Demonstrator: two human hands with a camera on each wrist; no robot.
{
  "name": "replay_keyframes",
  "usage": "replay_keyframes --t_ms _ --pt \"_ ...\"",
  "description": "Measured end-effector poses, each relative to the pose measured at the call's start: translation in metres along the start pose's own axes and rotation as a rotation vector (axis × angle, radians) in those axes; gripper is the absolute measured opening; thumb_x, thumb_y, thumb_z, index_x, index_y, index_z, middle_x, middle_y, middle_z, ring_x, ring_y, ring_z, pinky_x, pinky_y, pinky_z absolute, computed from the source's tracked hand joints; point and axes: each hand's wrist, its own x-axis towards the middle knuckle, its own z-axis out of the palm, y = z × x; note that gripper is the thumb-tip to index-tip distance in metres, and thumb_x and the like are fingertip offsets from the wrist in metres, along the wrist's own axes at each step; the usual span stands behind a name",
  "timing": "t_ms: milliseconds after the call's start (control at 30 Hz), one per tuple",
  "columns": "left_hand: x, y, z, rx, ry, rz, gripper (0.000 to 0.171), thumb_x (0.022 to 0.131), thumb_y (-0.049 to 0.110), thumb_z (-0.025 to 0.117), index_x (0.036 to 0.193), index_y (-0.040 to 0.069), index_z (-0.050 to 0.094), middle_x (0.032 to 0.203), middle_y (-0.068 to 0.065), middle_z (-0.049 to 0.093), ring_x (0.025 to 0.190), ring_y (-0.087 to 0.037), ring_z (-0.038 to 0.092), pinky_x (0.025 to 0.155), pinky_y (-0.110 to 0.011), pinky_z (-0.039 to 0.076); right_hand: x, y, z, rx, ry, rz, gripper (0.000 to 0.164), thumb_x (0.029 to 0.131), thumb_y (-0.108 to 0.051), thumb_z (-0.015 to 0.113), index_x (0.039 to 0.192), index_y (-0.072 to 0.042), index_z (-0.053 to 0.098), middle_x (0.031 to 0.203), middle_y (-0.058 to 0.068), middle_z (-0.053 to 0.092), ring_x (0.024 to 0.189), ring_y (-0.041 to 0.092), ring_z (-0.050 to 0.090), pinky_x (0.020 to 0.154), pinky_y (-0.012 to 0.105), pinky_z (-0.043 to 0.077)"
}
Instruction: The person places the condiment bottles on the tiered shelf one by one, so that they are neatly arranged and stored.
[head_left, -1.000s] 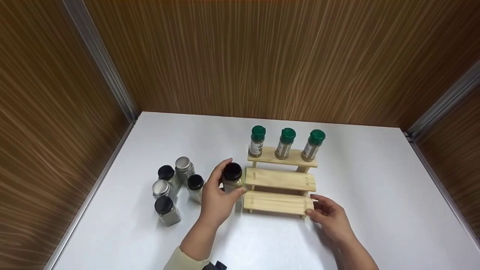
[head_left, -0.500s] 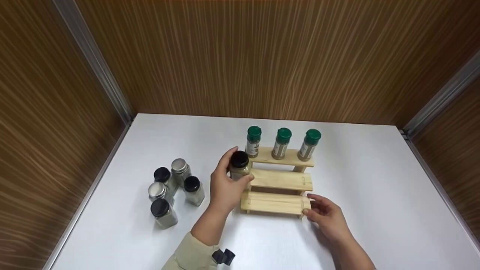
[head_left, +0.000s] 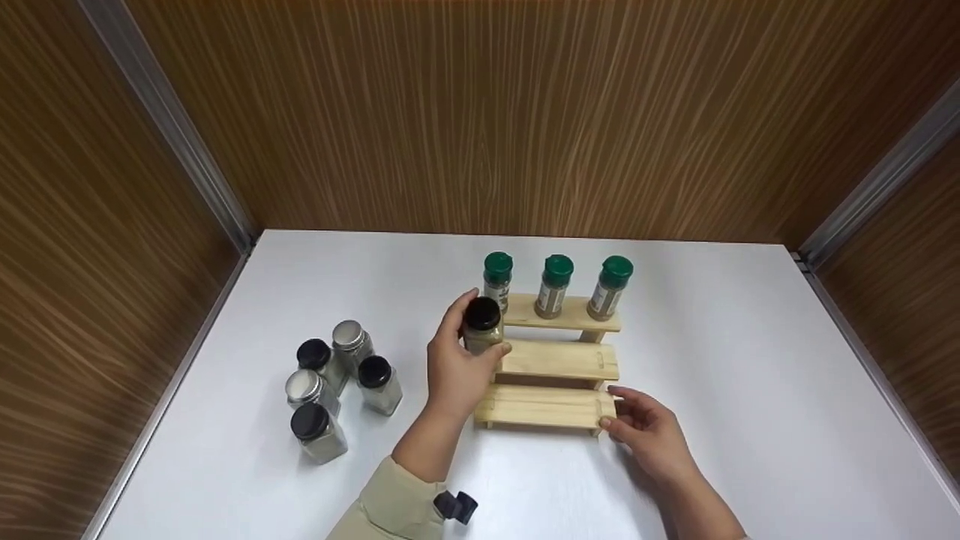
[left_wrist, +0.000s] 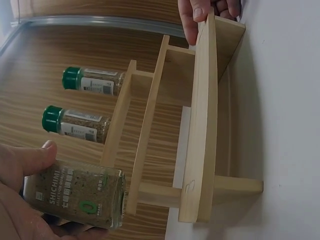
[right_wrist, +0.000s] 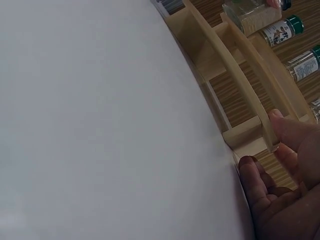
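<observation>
My left hand [head_left: 459, 375] grips a square glass spice jar [left_wrist: 75, 192] with a black lid and a SHICHIMI label. It holds the jar at the left end of the middle step of a three-step wooden rack [head_left: 551, 358]. In the left wrist view the jar's base is right beside that step's edge. My right hand [head_left: 651, 436] pinches the right end of the lowest step, thumb on top. Three green-capped spice bottles [head_left: 553, 289] stand on the top step; the leftmost is partly hidden behind the held jar.
Left on the white table [head_left: 735, 337] stand several square spice jars, among them a black-lidded jar [head_left: 380, 385] and a silver-lidded jar [head_left: 351, 343]. Wood-grain panels [head_left: 480, 120] close off the back and sides.
My left hand has carried the jar up and right, from beside the rack to the middle step's left end. The right hand keeps its hold; the view has shifted slightly.
</observation>
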Motion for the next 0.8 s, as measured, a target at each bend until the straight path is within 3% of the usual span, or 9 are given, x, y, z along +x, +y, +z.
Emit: replay_keyframes --t_ms 367,567,800 --pt "-0.003 -0.003 0.012 0.075 0.02 0.092 0.085 0.08 -0.003 0.09 0.154 0.01 0.05 0.149 -0.014 0.06 0.139 -0.032 0.054 0.116 -0.057 0.039 -0.001 0.001 0.0 0.022 -0.014 -0.016 0.053 0.09 0.011 0.077 0.141 0.007 0.06 0.115 0.022 0.07 0.089 0.018 0.07 0.074 0.027 0.06" --pt "-0.005 -0.001 0.013 0.09 0.03 0.061 0.092 0.08 0.0 0.092 0.156 0.006 0.04 0.138 -0.012 0.065 0.132 -0.03 0.06 0.115 -0.055 0.041 -0.001 0.001 0.0 0.015 0.001 -0.024 0.052 0.089 0.012 0.077 0.139 0.008 0.062 0.115 0.022 0.07 0.088 0.018 0.07 0.073 0.026 0.06" --pt "-0.005 -0.001 0.015 0.079 0.03 0.016 0.096 0.08 0.0 0.091 0.157 0.007 0.033 0.142 -0.011 0.063 0.133 -0.03 0.06 0.114 -0.053 0.043 -0.001 0.002 0.001 0.028 0.003 -0.022 0.053 0.089 0.013 0.076 0.139 0.008 0.061 0.114 0.022 0.07 0.088 0.017 0.07 0.073 0.026 0.06"
